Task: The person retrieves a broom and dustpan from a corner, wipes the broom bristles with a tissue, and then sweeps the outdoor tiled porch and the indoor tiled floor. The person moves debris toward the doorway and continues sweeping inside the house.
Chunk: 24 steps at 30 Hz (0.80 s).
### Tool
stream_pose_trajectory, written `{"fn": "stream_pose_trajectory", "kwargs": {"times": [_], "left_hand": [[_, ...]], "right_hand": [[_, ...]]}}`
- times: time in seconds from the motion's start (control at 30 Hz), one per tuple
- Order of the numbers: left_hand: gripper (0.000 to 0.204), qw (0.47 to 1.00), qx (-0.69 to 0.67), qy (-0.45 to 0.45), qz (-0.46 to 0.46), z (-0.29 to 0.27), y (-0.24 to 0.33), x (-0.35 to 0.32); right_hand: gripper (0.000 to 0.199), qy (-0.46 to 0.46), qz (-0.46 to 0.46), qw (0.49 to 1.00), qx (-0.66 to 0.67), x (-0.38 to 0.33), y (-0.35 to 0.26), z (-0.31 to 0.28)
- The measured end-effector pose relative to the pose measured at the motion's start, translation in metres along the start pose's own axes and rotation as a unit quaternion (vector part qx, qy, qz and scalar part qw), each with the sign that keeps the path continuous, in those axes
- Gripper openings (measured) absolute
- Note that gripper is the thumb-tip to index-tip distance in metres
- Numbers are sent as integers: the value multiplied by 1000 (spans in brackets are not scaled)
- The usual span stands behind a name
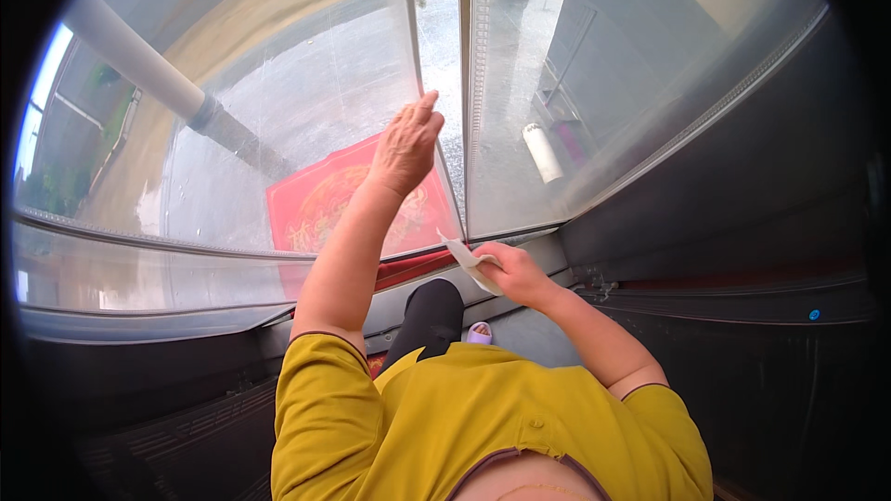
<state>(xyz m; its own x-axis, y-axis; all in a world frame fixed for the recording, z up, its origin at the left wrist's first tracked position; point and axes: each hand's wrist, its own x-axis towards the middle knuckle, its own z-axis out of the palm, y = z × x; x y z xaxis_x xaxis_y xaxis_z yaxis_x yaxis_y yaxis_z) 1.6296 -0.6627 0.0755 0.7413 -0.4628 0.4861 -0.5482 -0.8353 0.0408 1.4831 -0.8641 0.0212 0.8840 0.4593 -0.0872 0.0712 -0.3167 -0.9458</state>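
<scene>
My left hand (406, 147) is raised against the glass door panel (306, 93), fingers held together and extended, with the fingertips (429, 102) at the panel's vertical edge; it grips nothing. My right hand (513, 271) sits lower and to the right of the left, closed around a scrap of pale paper (467, 263), which juts out to the left from between thumb and fingers. The scrap is just beside the bottom corner of the adjoining glass panel (594, 83). Seen through the glass, below and left of my left hand, lies a red mat with gold pattern (325, 199). Beyond my right hand, through the right panel, stands a white cylinder (542, 152). Beneath both hands: my dark trouser leg (432, 315) and a pale shoe (479, 333).
</scene>
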Motion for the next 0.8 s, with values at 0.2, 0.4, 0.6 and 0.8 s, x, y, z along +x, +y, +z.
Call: {"fn": "stream_pose_trajectory", "kwargs": {"times": [0.2, 0.4, 0.6, 0.8], "left_hand": [[24, 969, 172, 48, -168, -18, -123, -1], [25, 927, 277, 81, -238, -12, -224, -2], [20, 862, 311, 111, -385, 5, -332, -14], [23, 860, 300, 10, -414, 42, -414, -39]], "right_hand": [[10, -5, -164, 986, -41, 72, -21, 15], [7, 63, -175, 983, 2, 184, 9, 15], [13, 343, 67, 934, 73, 272, 44, -23], [32, 489, 306, 811, 99, 249, 133, -68]]}}
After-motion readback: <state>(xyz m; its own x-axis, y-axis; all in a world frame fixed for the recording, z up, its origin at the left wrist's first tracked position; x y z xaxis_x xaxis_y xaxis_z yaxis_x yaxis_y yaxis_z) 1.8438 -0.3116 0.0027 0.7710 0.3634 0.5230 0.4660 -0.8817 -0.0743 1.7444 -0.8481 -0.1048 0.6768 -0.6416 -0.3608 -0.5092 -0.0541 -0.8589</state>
